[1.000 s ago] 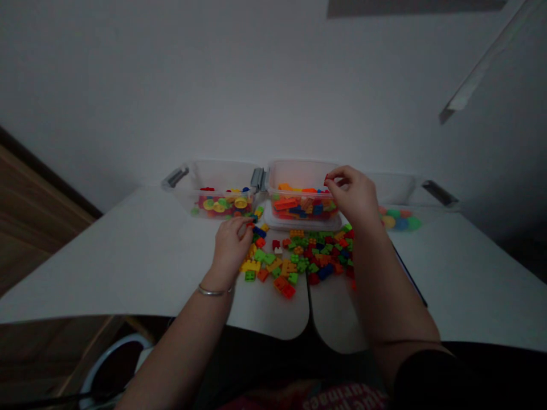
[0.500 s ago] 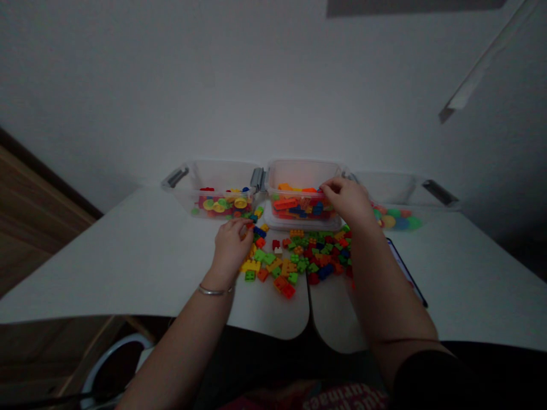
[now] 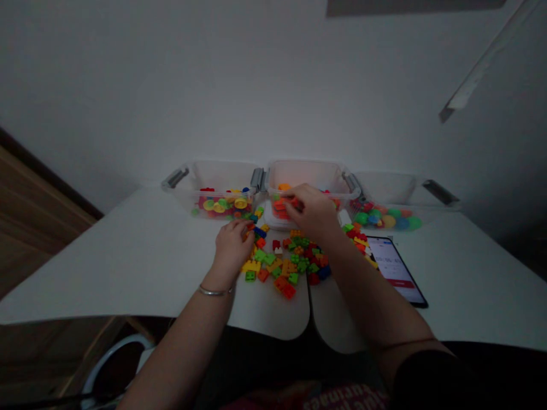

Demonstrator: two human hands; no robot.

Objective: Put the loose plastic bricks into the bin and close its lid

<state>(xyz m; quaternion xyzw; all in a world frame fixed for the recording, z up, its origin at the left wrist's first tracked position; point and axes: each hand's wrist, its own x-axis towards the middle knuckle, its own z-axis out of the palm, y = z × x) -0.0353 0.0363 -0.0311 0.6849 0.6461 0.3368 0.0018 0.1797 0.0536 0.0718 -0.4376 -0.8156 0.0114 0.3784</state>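
Frame centre: our left hand (image 3: 233, 242) rests curled on the brick pile (image 3: 294, 259), seemingly pinching a red brick. Our right hand (image 3: 310, 209) reaches over the middle bin (image 3: 307, 171), its grip impossible to tell. Three bins line the wall. Phone (image 3: 395, 269), right of centre: screen text unreadable.

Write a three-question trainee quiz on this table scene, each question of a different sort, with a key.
1. True or false: the phone lies with its screen lit, on the right side of the table.
2. Which bin is the right hand at? A) left bin B) middle bin C) right bin
3. Fill in: the left hand rests at the left edge of the loose pile of ____.

Key: 1 true; 2 B; 3 bricks.
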